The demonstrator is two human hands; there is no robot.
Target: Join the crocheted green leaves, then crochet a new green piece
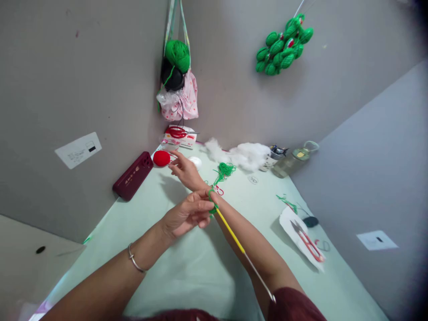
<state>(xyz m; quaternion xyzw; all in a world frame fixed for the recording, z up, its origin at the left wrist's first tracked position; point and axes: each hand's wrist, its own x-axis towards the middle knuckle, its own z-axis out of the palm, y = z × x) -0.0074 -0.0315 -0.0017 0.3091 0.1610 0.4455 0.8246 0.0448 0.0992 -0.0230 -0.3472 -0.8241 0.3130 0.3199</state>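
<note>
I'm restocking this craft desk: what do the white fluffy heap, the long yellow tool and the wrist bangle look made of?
White heap: loose fibre stuffing, probably polyester, wispy and matte. Yellow tool: a crochet hook with a glossy yellow handle, likely plastic, and a bare grey metal-looking end. Bangle: thin, silvery, shiny, probably metal.

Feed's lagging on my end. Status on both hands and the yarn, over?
Left hand pinching green yarn and yellow crochet hook. Right hand open, reaching toward red ball. Nothing between them.
</note>
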